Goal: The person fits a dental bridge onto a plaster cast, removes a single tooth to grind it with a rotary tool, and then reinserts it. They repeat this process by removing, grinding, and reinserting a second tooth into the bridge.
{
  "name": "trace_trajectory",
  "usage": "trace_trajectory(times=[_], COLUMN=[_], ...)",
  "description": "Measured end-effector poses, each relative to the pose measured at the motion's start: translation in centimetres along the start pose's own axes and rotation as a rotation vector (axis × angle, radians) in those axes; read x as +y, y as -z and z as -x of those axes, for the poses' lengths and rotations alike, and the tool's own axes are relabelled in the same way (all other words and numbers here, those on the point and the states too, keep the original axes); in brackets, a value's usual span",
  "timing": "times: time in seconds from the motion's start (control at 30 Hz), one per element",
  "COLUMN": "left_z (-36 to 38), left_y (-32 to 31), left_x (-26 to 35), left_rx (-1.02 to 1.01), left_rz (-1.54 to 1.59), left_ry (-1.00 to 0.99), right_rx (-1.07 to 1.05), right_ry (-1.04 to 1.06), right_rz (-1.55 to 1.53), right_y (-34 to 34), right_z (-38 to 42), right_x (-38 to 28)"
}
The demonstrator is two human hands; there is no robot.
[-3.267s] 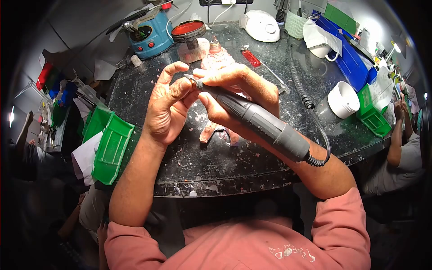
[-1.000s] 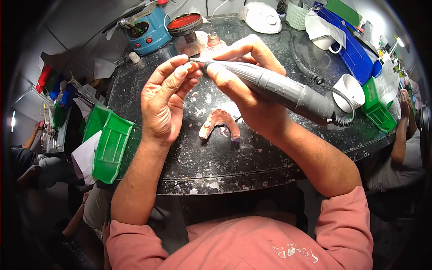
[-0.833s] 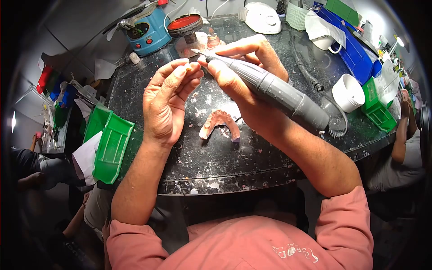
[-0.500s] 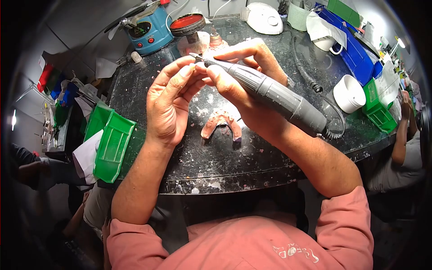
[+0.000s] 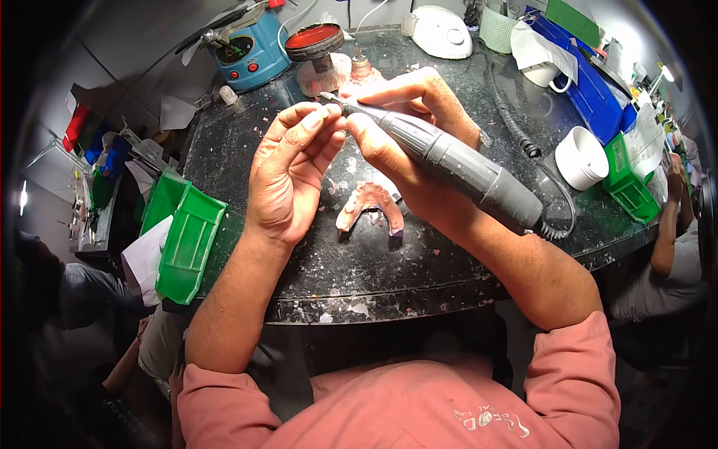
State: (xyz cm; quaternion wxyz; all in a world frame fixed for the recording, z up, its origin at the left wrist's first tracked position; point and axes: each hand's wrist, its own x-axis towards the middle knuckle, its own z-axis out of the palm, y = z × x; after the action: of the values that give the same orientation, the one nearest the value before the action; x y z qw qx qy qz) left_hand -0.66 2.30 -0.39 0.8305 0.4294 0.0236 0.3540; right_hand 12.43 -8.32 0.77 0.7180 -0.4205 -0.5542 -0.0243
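Observation:
My right hand (image 5: 404, 138) is wrapped round a grey rotary handpiece (image 5: 464, 166), whose narrow tip points up and left. A coiled cord leaves its rear end. My left hand (image 5: 292, 161) is pinched closed beside the tip, thumb against fingers. Whatever sits in that pinch is too small and covered to name. Below both hands, a pinkish horseshoe-shaped dental model (image 5: 370, 206) lies on the dark, speckled table (image 5: 359, 280).
Behind my hands stand a blue machine (image 5: 254, 56) and a round dish of red material (image 5: 314, 39). A white mask (image 5: 441, 31) lies at the back. Green bins (image 5: 191, 247) flank the table; a white tub (image 5: 581, 157) stands right. Other people sit at both sides.
My left hand has shifted slightly right, and its fingers have curled closer together near the handpiece tip. My right hand still holds the handpiece, almost unmoved.

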Motion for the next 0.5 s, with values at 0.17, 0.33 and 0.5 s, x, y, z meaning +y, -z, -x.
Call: trace_trajectory(times=[0.17,0.33,0.5], left_z=[-0.19,-0.01,0.01], left_y=[0.44,-0.36,-0.34], left_x=[-0.03,0.07,-0.04], left_rx=[-0.01,0.021,0.02], left_rz=[-0.123,-0.271,-0.362], left_ry=[-0.084,-0.24,-0.314], right_rx=[-0.096,-0.106,-0.11], right_ry=[-0.051,-0.094,-0.06], right_rz=[0.019,0.043,0.074], right_y=[0.36,0.61,0.42], right_z=[-0.11,-0.07,-0.16], right_x=[-0.48,-0.61,-0.69])
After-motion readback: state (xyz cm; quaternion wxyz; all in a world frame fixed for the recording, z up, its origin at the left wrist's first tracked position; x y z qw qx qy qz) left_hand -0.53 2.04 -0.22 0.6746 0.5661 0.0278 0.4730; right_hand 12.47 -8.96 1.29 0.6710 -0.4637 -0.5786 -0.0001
